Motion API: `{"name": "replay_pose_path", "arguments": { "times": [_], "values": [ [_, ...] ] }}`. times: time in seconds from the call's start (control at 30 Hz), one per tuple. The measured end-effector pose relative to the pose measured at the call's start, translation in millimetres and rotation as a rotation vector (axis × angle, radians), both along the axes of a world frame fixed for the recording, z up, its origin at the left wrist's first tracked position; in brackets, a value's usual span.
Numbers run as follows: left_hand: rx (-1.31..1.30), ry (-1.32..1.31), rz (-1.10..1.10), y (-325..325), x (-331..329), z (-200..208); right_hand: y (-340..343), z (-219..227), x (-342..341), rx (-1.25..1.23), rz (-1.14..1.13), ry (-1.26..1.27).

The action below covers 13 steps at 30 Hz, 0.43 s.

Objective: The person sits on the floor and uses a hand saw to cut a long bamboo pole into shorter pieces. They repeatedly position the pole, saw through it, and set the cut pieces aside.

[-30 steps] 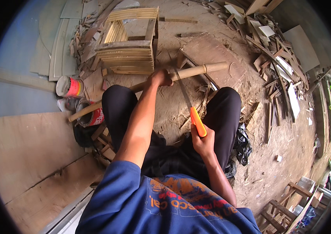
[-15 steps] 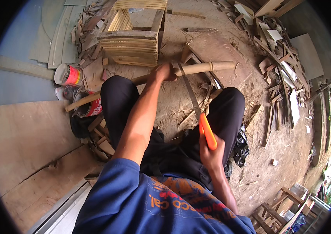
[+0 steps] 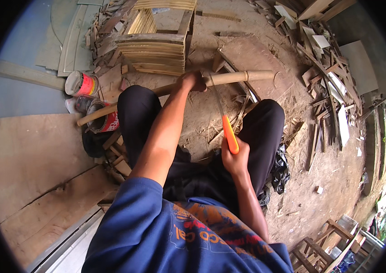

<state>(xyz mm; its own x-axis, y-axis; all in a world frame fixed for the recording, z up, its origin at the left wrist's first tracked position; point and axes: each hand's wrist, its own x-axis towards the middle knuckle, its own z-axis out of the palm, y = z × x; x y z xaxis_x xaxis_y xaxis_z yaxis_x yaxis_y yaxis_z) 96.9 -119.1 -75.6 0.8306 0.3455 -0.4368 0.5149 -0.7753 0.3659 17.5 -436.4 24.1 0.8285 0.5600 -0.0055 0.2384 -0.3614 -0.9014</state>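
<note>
A long bamboo pole point(image 3: 234, 77) lies crosswise in front of me, passing over my left knee and sloping down toward the paint cans at the left. My left hand point(image 3: 192, 82) is wrapped round it near the middle. Just right of that hand, the thin blade of a handsaw point(image 3: 230, 133) meets the bamboo. My right hand point(image 3: 236, 154) grips the saw's orange handle between my knees. Whether the blade has bitten into the pole is too small to tell.
Beyond the pole stands a slatted wooden crate point(image 3: 152, 54). Paint cans point(image 3: 106, 116) sit at the left by plywood sheets point(image 3: 33, 159). A brown board point(image 3: 259, 59) lies ahead on the dirt floor. Scrap wood point(image 3: 325, 86) is heaped at the right, with a wooden frame point(image 3: 322, 245) at lower right.
My right hand has moved forward and a little left with the saw, pushing more of its blade past the bamboo. The left hand and the pole stay nearly where they were.
</note>
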Motion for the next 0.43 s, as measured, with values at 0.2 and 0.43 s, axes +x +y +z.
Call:
{"name": "replay_pose_path", "arguments": {
  "times": [0.2,0.43],
  "values": [
    [-0.005,-0.093,0.028,-3.7,-5.1,3.6,-57.4,52.8,-33.4,-0.135,-0.057,0.152],
    [0.028,0.01,-0.007,-8.0,-2.5,10.4,5.4,26.5,23.6,-0.04,-0.049,0.017]
  ]
}}
